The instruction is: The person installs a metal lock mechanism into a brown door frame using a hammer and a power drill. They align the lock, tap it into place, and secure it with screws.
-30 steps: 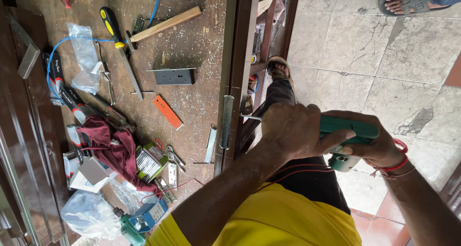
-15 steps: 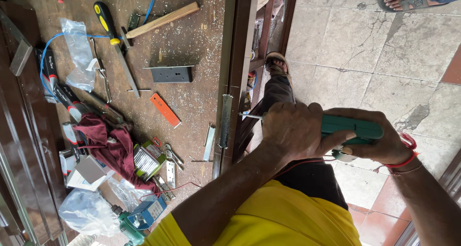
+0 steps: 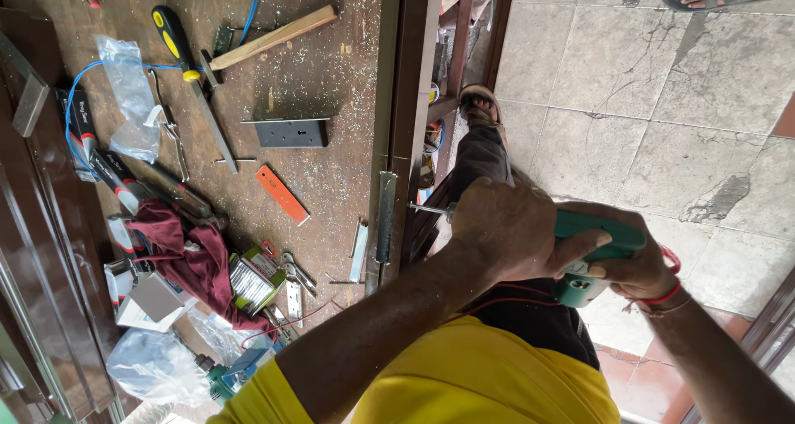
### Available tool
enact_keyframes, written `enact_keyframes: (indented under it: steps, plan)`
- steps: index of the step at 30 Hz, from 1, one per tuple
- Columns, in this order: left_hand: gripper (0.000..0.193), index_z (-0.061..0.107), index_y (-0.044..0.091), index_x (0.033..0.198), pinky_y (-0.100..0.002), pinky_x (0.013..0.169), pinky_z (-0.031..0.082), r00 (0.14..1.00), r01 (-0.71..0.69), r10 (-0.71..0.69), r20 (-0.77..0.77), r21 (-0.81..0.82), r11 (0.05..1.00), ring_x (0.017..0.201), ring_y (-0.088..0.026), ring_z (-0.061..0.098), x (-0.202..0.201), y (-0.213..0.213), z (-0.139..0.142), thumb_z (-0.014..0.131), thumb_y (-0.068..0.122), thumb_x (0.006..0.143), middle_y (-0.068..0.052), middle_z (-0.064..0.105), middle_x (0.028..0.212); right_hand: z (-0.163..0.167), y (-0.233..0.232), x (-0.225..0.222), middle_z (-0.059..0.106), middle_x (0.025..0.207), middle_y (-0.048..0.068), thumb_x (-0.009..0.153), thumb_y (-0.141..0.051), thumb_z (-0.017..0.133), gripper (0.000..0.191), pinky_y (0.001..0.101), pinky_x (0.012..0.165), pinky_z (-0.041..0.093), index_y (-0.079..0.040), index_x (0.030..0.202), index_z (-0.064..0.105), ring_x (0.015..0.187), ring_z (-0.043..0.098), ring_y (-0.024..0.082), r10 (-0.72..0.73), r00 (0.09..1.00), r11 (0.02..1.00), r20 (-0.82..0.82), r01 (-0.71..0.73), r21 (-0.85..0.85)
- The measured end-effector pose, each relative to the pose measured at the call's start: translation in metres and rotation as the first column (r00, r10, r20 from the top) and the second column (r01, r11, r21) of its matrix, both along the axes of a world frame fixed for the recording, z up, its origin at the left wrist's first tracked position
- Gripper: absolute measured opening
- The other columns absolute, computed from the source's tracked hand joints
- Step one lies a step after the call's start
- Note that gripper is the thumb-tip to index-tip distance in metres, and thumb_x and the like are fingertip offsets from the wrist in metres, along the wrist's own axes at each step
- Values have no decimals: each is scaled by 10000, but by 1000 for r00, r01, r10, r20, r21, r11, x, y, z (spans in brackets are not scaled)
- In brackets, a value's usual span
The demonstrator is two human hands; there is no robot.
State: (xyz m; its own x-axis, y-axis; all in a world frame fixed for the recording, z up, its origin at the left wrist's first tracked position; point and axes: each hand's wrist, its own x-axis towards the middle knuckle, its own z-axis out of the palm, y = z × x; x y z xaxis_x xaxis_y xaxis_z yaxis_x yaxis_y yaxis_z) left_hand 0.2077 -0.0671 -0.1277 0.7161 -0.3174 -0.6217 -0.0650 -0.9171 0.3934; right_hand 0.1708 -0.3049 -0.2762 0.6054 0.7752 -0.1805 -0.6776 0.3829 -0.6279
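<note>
Drill point(image 3: 600, 254), teal-bodied, sits right of centre in the frame, gripped by both hands and aimed leftward so its thin bit point(image 3: 426, 210) meets the edge of the dark wooden door point(image 3: 410, 101) just beside a metal hinge plate point(image 3: 385, 217). The left hand point(image 3: 513, 229) is wrapped over the front of the tool, fingers closed around it; the right hand point(image 3: 629, 267) is clenched on the rear grip, a red band at its wrist. The bit looks slender and is driven side-on, so I judge that any tilt of the wrists could bend or snap it, or let it skate off the wood and scar the hinge plate. The left hand lies close behind the bit, and a slip forward might carry the knuckles into the door edge. A thin red wire point(image 3: 497, 304) crosses the forearm near the tool and could catch. On the tabletop point(image 3: 331, 68) to the left, strewn with sawdust, lie a yellow-and-black screwdriver point(image 3: 186, 72), a grey lock case point(image 3: 290, 132), an orange strip point(image 3: 281, 195) and a maroon cloth point(image 3: 186, 254); vibration might roll small loose pieces off. The person's sandalled foot point(image 3: 480, 105) stands on the tiled floor point(image 3: 662, 101) directly below the work, where a dropped part would land.
</note>
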Motion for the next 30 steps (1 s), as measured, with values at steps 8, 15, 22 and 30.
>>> enact_keyframes:
  steps: [8,15,22,30]
  plan:
    - [801,780,129,707,-424,565,594,987,32,-30,-156,14,999,625,-216,750,7,-1,-6,361,781,911,-77,739,678,-14,9,-27,705,1165,309,833,-96,818,789,511,827,643,137,1489,447,938,764,408,-46,987,995,-152,59,86]
    - [764,737,240,486,-424,606,587,983,103,-108,-148,-40,994,636,-240,736,8,-3,-6,398,799,882,-70,722,628,-2,9,-44,700,1163,321,823,-61,781,757,522,850,640,150,1473,456,969,757,423,-127,980,991,-153,133,27]
    - [792,751,110,696,-439,562,598,975,163,-165,-147,-29,986,631,-261,756,10,-5,0,413,804,873,-97,732,653,13,7,-56,680,1179,334,815,4,728,712,534,868,640,158,1458,463,984,749,433,-177,967,984,-186,174,-29]
    - [784,745,95,724,-456,533,568,981,150,-151,-120,-19,989,607,-283,736,1,-2,1,402,779,897,-124,716,642,43,20,-75,659,1120,324,857,-53,701,689,472,730,642,139,1453,412,890,749,386,-207,884,977,-419,210,-41]
